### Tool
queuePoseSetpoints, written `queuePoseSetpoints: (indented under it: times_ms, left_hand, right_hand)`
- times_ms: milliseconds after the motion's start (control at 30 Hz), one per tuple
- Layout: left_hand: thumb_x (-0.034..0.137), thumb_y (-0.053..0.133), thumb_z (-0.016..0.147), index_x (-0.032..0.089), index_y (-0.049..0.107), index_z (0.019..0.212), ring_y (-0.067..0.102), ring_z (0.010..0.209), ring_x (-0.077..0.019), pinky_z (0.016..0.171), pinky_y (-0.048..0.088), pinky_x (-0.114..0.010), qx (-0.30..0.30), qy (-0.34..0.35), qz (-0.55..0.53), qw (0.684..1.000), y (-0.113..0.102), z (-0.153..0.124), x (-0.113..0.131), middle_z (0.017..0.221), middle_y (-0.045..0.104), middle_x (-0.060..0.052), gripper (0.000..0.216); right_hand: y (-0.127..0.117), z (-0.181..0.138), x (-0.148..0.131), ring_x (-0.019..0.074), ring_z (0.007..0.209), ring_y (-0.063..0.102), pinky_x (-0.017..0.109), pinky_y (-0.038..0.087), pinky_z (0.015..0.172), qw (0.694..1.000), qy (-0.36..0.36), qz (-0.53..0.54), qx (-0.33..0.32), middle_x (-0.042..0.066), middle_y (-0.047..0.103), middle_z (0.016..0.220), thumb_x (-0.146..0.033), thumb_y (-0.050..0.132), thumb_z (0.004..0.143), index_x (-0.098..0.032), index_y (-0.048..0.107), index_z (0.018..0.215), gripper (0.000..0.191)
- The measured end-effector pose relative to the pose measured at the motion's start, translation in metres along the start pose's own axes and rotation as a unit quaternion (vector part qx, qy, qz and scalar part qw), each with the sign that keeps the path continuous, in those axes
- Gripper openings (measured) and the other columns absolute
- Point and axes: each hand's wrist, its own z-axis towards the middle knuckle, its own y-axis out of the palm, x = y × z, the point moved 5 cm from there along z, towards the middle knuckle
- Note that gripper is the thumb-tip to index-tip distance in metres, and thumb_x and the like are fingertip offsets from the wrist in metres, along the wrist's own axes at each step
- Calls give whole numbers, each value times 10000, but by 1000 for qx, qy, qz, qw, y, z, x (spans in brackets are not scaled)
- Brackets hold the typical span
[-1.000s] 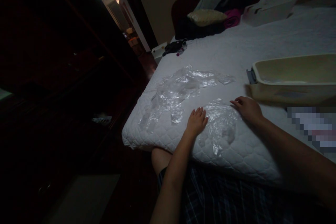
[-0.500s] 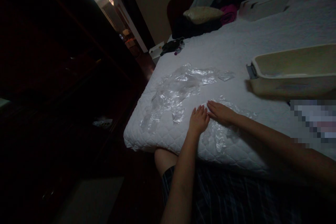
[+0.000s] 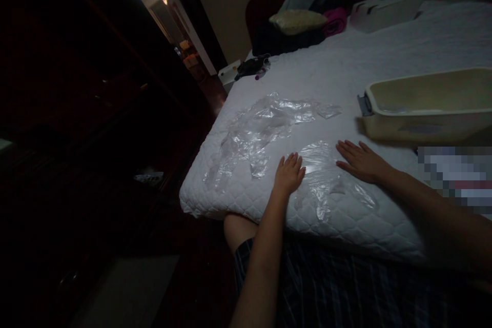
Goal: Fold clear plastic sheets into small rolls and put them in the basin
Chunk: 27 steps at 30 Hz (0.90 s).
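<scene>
The head view is dim. It looks down on the near corner of a bed (image 3: 346, 77) covered in a white quilted pad. A clear plastic bag (image 3: 322, 179) lies flat on that corner, close to the edge, between the person's two hands.

The left hand (image 3: 289, 173) rests palm down on the bag's left margin, its fingers (image 3: 294, 160) straight, close together and gripping nothing. The right hand (image 3: 361, 161) lies palm down at the bag's upper right, its fingers (image 3: 346, 147) also spread flat and holding nothing. The two hands are a little apart, with wrinkled film showing between them and below them.

The film looks very thin, light and limp, so it is likely to crumple, cling and slide on the quilting instead of keeping a shape. It is also likely to tear if dragged hard. Flat palms suit it for pressing, while a pinch at a free edge or corner looks like the best way to lift it.

Beyond the bag, a larger heap of crumpled clear plastic (image 3: 257, 130) is spread toward the bed's left side, with a small scrap (image 3: 329, 110) just beside it. A cream plastic tub (image 3: 423, 130) stands near the right hand, apart from the bag. At the far end of the bed lie a yellowish cushion (image 3: 298, 20), a pink cloth (image 3: 335, 19) and a white box (image 3: 384, 5).
</scene>
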Motion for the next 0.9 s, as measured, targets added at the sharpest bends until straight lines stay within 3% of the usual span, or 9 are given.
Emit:
queuePoseSetpoints:
  times_ms: [200, 367, 467, 567, 733, 900]
  left_hand:
    - [403, 230, 999, 140, 403, 1403, 307, 1421, -211, 1183, 243, -466, 11, -38, 17, 999, -2, 0, -3, 1499, 396, -92, 512]
    - [426, 225, 996, 138, 398, 1407, 297, 1426, -211, 1185, 235, -479, 4, -47, 19, 999, -3, 0, -3, 1503, 388, -96, 530]
    - [431, 210, 996, 134, 394, 1410, 306, 1422, -211, 1188, 226, -478, -1, -48, 18, 999, -3, 0, -3, 1498, 396, -97, 541]
    - [431, 213, 995, 135, 391, 1413, 310, 1420, -210, 1190, 219, -480, -5, -46, 15, 999, -2, 0, -3, 1499, 394, -97, 542]
    - [442, 238, 990, 165, 397, 1410, 297, 1427, -200, 1190, 207, -493, -13, -41, 11, 999, -2, 1, -3, 1505, 385, -88, 527]
    - [444, 248, 988, 168, 393, 1412, 286, 1432, -194, 1194, 196, -489, -21, -44, 10, 999, -2, 1, -2, 1509, 379, -82, 526]
  right_hand:
    - [-29, 9, -9, 305, 1402, 297, 553, 245, 1114, 999, 17, 18, 39, 169, 373, 1500, -528, 213, 939, -126, 345, 1469, 678]
    - [-56, 5, -53, 287, 1337, 417, 537, 330, 1087, 993, -77, 92, 10, 152, 445, 1456, -489, 252, 958, -167, 372, 1460, 609]
    - [-54, -26, -81, 270, 1262, 509, 517, 360, 1078, 982, -149, 113, -24, 133, 529, 1389, -486, 316, 955, -192, 417, 1437, 573]
    - [-41, -73, -95, 262, 1221, 547, 513, 388, 1057, 976, -191, 108, -18, 117, 562, 1357, -457, 378, 952, -229, 365, 1469, 565]
    - [-21, -133, -95, 280, 1314, 446, 530, 377, 1051, 974, -213, 69, 39, 104, 415, 1479, -466, 475, 917, -279, 83, 1535, 755]
    - [-21, -152, -87, 289, 1344, 402, 555, 319, 1081, 975, -215, 44, 21, 83, 330, 1527, -494, 489, 899, -305, 151, 1525, 736]
